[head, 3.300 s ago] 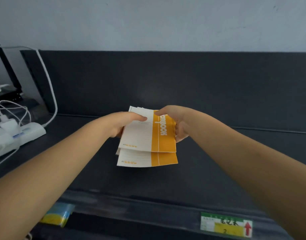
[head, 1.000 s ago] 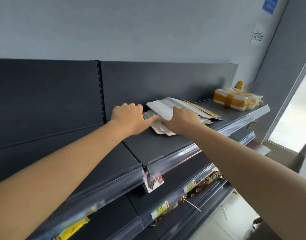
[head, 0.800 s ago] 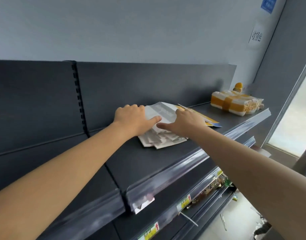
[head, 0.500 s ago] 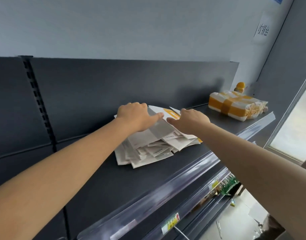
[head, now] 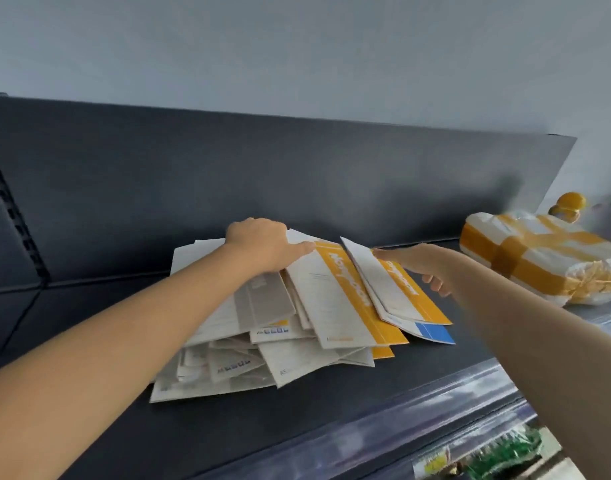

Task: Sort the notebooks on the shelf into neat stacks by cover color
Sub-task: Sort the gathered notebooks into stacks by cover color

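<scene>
Grey metal shelf [head: 331, 410] carries one loose pile of notebooks [head: 228, 358] mid-view. Your left hand [head: 262, 245] rests on the pile's 12 o'clock end, thumb straight along a cover; its fingers are hidden, so I cannot tell their grip. Your right hand [head: 421, 268], apart at 2 o'clock, pinches one orange-striped notebook [head: 397, 292], tilted up. Three orange stripes show, and one blue corner [head: 434, 333]. One taped bundle [head: 539, 258] lies at 3 o'clock.

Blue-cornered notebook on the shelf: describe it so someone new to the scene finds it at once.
On the dark shelf, find the messy notebook pile and go to its right end. Lowest there, under the orange-banded notebook that the right hand holds, lies the blue-cornered notebook; it alone shows a wide blue band.
</scene>
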The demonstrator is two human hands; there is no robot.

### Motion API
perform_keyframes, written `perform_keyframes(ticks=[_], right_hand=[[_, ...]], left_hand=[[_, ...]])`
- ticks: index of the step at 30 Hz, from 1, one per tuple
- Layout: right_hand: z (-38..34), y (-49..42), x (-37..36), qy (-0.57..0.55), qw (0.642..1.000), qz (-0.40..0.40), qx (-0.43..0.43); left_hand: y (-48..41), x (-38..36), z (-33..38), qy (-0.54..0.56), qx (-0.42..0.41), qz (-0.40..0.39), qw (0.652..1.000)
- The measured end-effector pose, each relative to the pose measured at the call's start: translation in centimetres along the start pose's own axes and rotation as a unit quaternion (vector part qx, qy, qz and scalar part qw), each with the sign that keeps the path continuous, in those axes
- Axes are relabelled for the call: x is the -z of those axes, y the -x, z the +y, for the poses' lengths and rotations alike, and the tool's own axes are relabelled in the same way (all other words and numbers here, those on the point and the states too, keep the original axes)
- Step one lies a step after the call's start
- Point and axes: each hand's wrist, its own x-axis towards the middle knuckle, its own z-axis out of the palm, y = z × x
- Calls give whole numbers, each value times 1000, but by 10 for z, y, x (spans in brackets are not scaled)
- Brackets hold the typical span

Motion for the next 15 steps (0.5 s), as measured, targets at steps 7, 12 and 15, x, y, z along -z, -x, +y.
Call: perform_keyframes(ticks=[7,12,15], right_hand=[[17,-52,-6,-45,993,-89,-59],[20,-61,-10,-100,987,-104,-72],[17,-66,-16,-156,979,-105,-73]], left_hand=[[-9,-3,8,13,90,-36,995],[-11,4,26,63,122,-75,988],[-12,5,33,102,121,-88,984]])
